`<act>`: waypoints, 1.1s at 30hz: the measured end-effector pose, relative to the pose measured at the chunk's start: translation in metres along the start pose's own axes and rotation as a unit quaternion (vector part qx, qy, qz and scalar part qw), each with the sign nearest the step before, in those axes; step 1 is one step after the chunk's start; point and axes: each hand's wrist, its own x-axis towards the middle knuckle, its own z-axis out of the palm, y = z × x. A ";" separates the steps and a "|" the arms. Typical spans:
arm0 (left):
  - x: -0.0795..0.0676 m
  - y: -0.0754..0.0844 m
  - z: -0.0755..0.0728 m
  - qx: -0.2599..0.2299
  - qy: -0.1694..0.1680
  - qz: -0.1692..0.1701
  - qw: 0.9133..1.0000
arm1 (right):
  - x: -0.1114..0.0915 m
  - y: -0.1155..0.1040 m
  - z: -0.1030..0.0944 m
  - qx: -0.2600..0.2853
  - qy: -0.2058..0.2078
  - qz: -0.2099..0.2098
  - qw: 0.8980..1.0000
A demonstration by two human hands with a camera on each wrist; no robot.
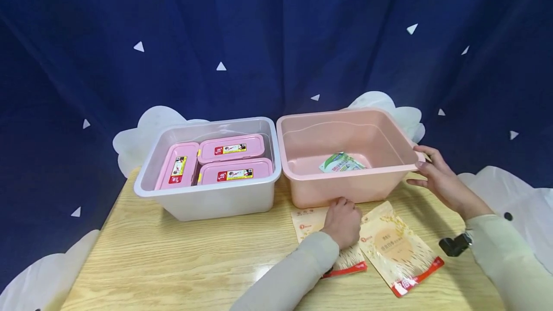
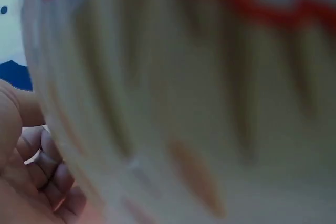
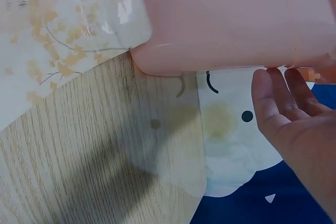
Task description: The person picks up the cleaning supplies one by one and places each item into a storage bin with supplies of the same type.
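Observation:
A pink plastic basin (image 1: 332,189) stands at the right of the table. At its right end, my right hand (image 1: 447,186) holds the rim; in the right wrist view, fingers (image 3: 270,95) meet the basin's edge. My left hand (image 1: 343,222) is close to the basin's lower front edge, above a cream pouch with a red bottom band (image 1: 351,269). In the left wrist view the left fingers (image 2: 47,174) look curled, but what they touch is hidden behind the blurred pouch (image 2: 199,103). A second cream pouch (image 1: 399,251) lies to the right. Inside the basin is a green-and-white packet (image 1: 341,163).
Left of the pink basin stands a white basin (image 1: 216,200) holding several pink lidded boxes (image 1: 235,171). Both basins stand near the wooden table's (image 1: 173,258) back edge. A dark blue curtain (image 1: 242,28) with white clouds and triangles hangs behind.

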 end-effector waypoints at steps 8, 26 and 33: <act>0.000 -0.001 -0.004 -0.183 0.020 -0.021 0.983 | 0.001 0.001 0.002 0.010 -0.009 -0.014 1.000; -0.006 -0.003 -0.003 -0.534 0.042 -0.065 0.842 | 0.000 0.005 0.003 0.040 0.014 -0.020 0.999; -0.008 0.005 -0.004 -0.572 0.059 -0.067 0.816 | 0.000 0.004 0.005 0.038 0.016 -0.019 0.999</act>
